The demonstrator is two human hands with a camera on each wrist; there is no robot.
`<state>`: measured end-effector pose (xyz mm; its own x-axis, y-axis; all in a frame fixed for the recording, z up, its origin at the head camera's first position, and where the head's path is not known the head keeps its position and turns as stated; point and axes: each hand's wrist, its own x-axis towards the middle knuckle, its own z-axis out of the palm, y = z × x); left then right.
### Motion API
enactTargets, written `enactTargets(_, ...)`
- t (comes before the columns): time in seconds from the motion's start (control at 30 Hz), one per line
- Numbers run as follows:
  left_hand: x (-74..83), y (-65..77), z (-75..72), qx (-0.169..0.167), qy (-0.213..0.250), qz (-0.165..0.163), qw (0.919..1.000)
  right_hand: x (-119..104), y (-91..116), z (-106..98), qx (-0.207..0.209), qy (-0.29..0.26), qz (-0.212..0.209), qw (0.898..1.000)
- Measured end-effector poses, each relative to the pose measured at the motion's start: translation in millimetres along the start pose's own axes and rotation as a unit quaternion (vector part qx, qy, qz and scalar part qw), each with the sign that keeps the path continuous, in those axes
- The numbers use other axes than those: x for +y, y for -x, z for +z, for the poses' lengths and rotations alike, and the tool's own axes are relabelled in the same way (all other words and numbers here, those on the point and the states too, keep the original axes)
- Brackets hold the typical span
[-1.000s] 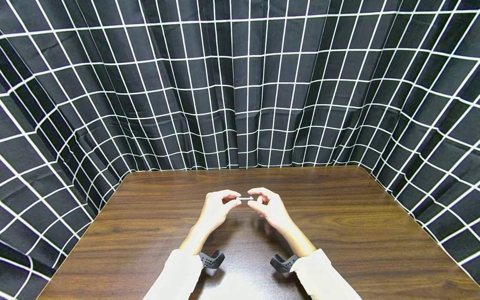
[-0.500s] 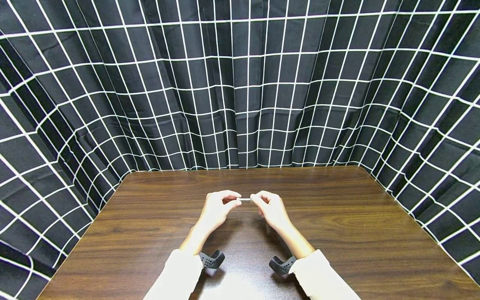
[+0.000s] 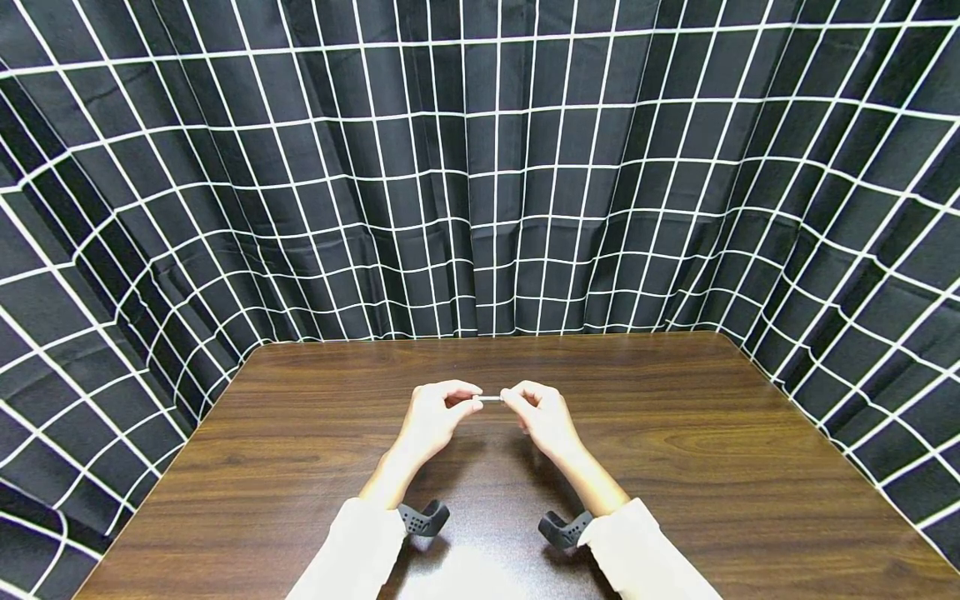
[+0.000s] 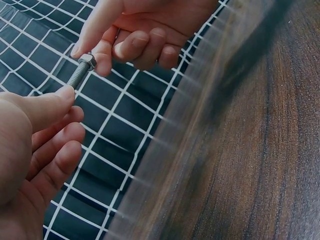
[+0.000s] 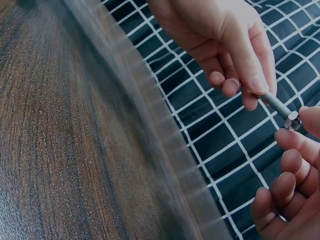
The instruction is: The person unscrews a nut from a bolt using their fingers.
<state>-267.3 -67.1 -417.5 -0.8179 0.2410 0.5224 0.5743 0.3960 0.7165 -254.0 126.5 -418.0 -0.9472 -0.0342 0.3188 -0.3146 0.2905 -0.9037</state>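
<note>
Between the two hands a threaded metal bolt (image 4: 78,76) is held level above the table in the head view. My left hand (image 3: 433,417) pinches one end of it between thumb and fingertips, which hide that end. A shiny hex nut (image 4: 87,60) sits around the bolt's other end, also visible in the right wrist view as a nut (image 5: 292,121). The thumb and index fingertip of my right hand (image 3: 546,421) pinch the nut from either side. Its other fingers are loosely curled below, apart from the bolt.
A brown wood-grain table (image 3: 300,433) spreads under both hands. Black curtains with a white grid (image 3: 480,192) enclose its back and sides. Dark grey bands (image 3: 425,519) are on both wrists, next to white sleeves (image 3: 352,550).
One second ago the right thumb and index finger stood apart around the nut; by half a second ago they had come together on it. The left hand has stayed in place.
</note>
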Motion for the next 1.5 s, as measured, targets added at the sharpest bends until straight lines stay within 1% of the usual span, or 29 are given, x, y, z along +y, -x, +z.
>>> enactTargets(0.1,-1.9,-0.2,-0.1,-0.002,0.001,-0.004,1.0,0.7,-0.1,0.0,0.0,-0.005,-0.005,1.0)
enactTargets(0.13,-1.8,-0.2,-0.3,-0.004,0.003,-0.008,1.0,-0.1,-0.3,-0.6,-0.005,-0.01,0.0,1.0)
enactTargets(0.2,-2.3,-0.5,-0.6,-0.006,0.002,-0.015,0.9999,-10.2,2.8,-2.8,-0.015,-0.017,0.001,1.0)
enactTargets(0.3,-1.9,-0.5,-1.1,-0.005,0.003,-0.019,0.9998,-11.2,2.7,-3.8,-0.024,-0.026,0.002,0.999)
enactTargets(0.33,-1.7,-0.3,-1.3,-0.005,0.004,-0.015,0.9999,-11.5,2.7,-3.8,-0.025,-0.024,0.002,0.999)
enactTargets(0.37,-1.3,0.0,-1.7,-0.004,0.003,-0.012,0.9999,-10.5,3.0,-3.3,-0.023,-0.022,-0.004,0.999)
enactTargets(0.43,-1.5,0.3,-1.9,-0.004,0.002,-0.009,0.9999,0.1,0.1,-1.4,-0.018,-0.024,-0.011,0.999)
enactTargets(0.53,-2.2,0.7,-2.3,-0.004,-0.001,-0.003,1.0,1.9,0.4,-1.2,-0.016,-0.03,-0.019,0.999)
enactTargets(0.6,-2.4,0.5,-2.4,-0.004,-0.006,-0.008,0.9999,2.5,0.4,-1.4,-0.018,-0.035,-0.021,0.999)
enactTargets(0.77,-1.2,1.2,-3.2,-0.003,-0.006,-0.004,1.0,3.2,0.7,-0.9,-0.022,-0.044,-0.022,0.999)
enactTargets(0.9,-1.1,1.7,-3.5,-0.001,-0.006,0.003,1.0,4.3,1.6,0.0,-0.02,-0.058,-0.047,0.997)
enactTargets(0.93,-1.4,1.8,-3.4,0.0,-0.006,0.002,1.0,5.0,1.4,0.0,-0.02,-0.06,-0.061,0.996)
enactTargets(1.03,-1.5,1.3,-3.1,0.004,-0.006,-0.002,1.0,5.0,1.3,0.2,-0.019,-0.064,-0.073,0.995)
enactTargets(1.27,-1.5,-0.1,-1.3,0.01,0.005,-0.002,0.9999,-0.9,0.2,-1.7,-0.028,-0.067,-0.032,0.997)
enactTargets(1.5,1.3,-0.5,-1.6,0.012,0.014,0.0,0.9998,-2.4,-0.1,-2.9,-0.034,-0.077,-0.034,0.996)
